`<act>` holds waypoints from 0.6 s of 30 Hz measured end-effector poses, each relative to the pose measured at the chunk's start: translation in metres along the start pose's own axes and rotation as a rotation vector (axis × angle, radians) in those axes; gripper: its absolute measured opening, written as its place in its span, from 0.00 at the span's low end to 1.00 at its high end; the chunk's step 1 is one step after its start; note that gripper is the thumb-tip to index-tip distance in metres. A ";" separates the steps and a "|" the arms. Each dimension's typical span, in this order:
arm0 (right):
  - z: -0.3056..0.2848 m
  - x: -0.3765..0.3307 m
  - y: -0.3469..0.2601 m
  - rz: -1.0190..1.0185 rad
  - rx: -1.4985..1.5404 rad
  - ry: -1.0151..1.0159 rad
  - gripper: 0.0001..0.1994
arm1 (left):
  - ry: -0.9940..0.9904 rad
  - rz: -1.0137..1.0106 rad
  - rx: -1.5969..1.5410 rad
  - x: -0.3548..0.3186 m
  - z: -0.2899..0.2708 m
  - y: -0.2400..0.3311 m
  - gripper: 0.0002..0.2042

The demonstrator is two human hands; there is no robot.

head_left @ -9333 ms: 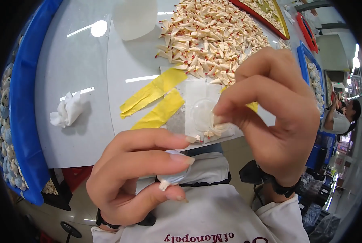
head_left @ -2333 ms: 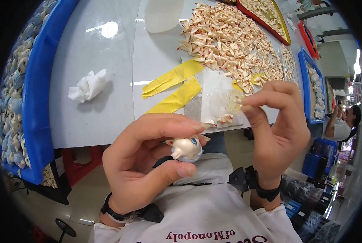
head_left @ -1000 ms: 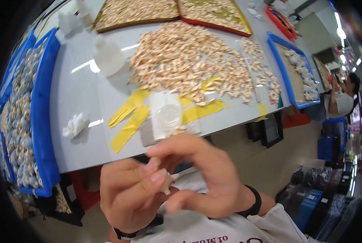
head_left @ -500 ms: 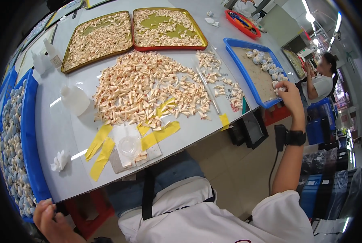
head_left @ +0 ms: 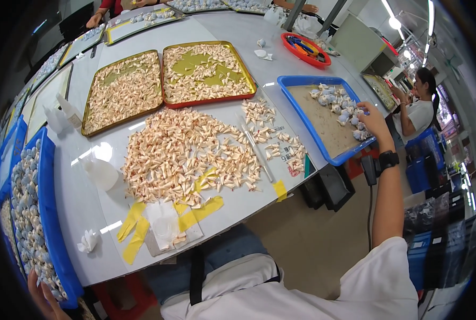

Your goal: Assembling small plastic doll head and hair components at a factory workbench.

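My right hand (head_left: pixel 375 121) reaches over the right wall of a shallow blue tray (head_left: pixel 287 81). Its fingers are bent and a little apart, touching or just above a cluster of small pale blue-and-white figurine-like pieces (head_left: pixel 345 114). Whether a piece sits beneath the fingertips is hard to see. At the lower left, my left hand (head_left: pixel 47 301) has its fingers apart at the near end of a deeper blue bin (head_left: pixel 50 213), which is full of similar blue-and-white pieces (head_left: pixel 27 197). The palm is partly cut off by the dark rim.
A big heap of small cream cone-shaped pieces (head_left: pixel 184 154) covers the table's middle. Behind it stand two trays of them (head_left: pixel 122 90) (head_left: pixel 206 101). White bottles (head_left: pixel 100 173), yellow tape (head_left: pixel 136 240), a metal rod (head_left: pixel 259 152) and a red basket (head_left: pixel 288 40) lie around. Other people sit nearby.
The view has tilted up, so the table appears lower and another person's hands show at the far side. My left hand has shifted left, against the bin. More pieces show in the right tray.
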State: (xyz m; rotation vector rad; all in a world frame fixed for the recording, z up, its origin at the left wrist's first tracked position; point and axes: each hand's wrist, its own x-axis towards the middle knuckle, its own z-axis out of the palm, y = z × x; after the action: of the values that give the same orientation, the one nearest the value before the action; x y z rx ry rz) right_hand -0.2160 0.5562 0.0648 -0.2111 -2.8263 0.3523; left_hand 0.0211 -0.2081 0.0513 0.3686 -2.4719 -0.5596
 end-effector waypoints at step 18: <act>0.011 -0.036 -0.044 0.167 0.169 0.205 0.10 | -0.261 -0.005 0.232 0.004 0.010 0.049 0.22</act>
State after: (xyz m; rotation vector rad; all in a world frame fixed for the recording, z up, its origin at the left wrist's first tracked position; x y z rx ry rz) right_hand -0.1902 0.5047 0.0567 -0.4233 -2.5676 0.5687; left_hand 0.0057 -0.1639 0.0688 0.4144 -2.7992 -0.3398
